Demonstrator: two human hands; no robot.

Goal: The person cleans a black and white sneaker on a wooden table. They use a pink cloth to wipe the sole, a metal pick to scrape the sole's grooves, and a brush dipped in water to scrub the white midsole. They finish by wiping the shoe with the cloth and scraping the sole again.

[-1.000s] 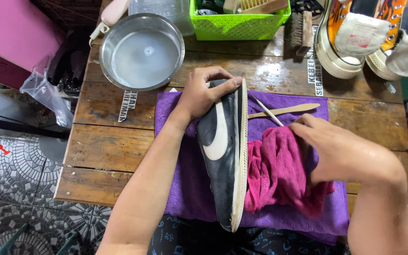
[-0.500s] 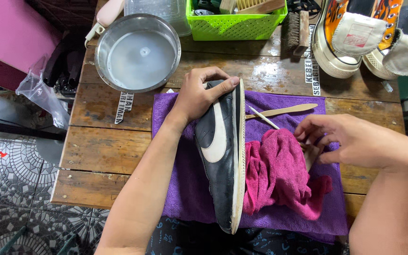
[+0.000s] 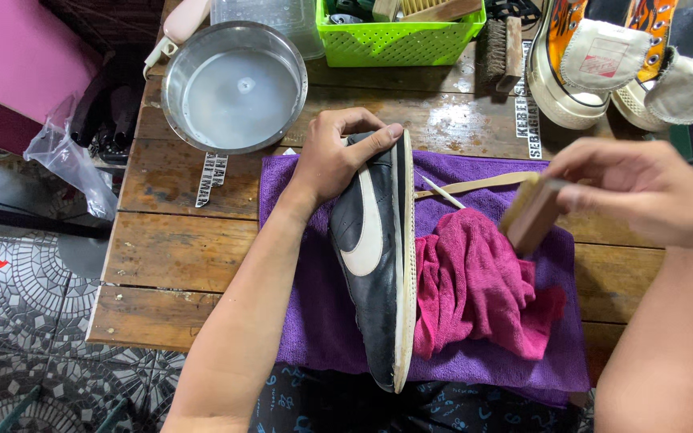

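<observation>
Wet wooden table (image 3: 202,248), purple towel (image 3: 306,321) spread. My left hand (image 3: 334,160) clamps the black shoe (image 3: 374,256) on its side, fingers curled over the heel. Right hand (image 3: 635,188) pinches a wooden brush (image 3: 532,215): I'd scrub the sole edge with short, firm strokes.

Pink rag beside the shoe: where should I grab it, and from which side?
Pinch the pink rag at its raised, bunched top fold, from above on the right. It lies crumpled on the purple towel against the shoe, which the left hand holds.
</observation>
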